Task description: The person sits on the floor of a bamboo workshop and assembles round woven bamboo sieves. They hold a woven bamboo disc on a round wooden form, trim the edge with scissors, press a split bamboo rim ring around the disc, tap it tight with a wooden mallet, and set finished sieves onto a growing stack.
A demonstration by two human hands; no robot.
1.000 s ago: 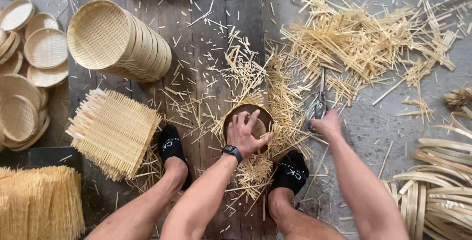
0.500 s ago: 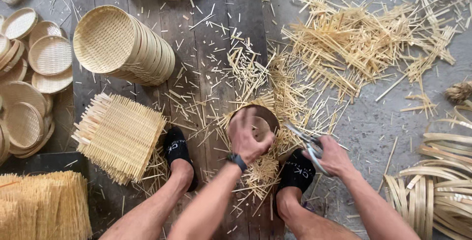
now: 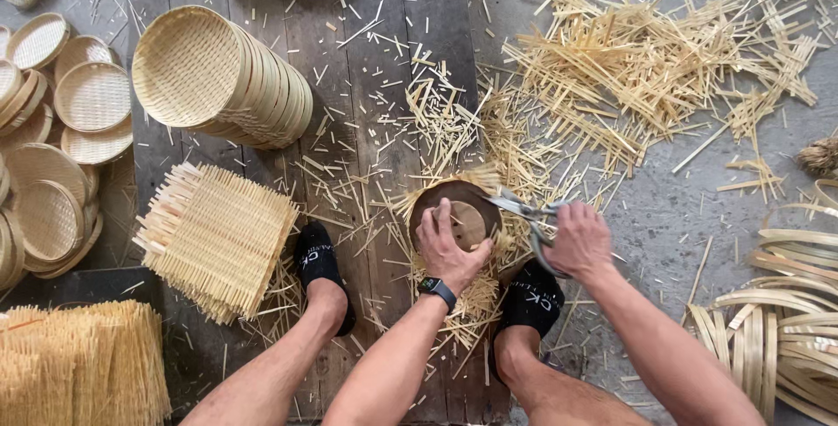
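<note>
Since the earlier frames the right hand (image 3: 578,238) has swung its scissors (image 3: 526,214) from out on the concrete in to the edge of the round form, and the left hand has stayed pressed on top. At far left lie small round woven trays (image 3: 61,112) in loose piles, with a bundle of fine bamboo sticks (image 3: 78,365) below them; next comes a stack of woven baskets (image 3: 223,77) tipped on its side, and under it a pile of square woven mats (image 3: 218,238) with untrimmed ends. In the middle, between the two black-socked feet, the left hand (image 3: 445,247) lies flat on a round wooden form (image 3: 454,208), palm down and fingers spread, pinning a woven mat beneath it. The right hand is closed around the scissor handles, blades at the form's right rim. Offcut strips (image 3: 646,68) litter the floor beyond, and coiled bamboo hoops (image 3: 777,321) sit at far right. The blades work close to the left fingers; a slip of the form on the springy mat could bring them into the cut or leave a ragged edge.
</note>
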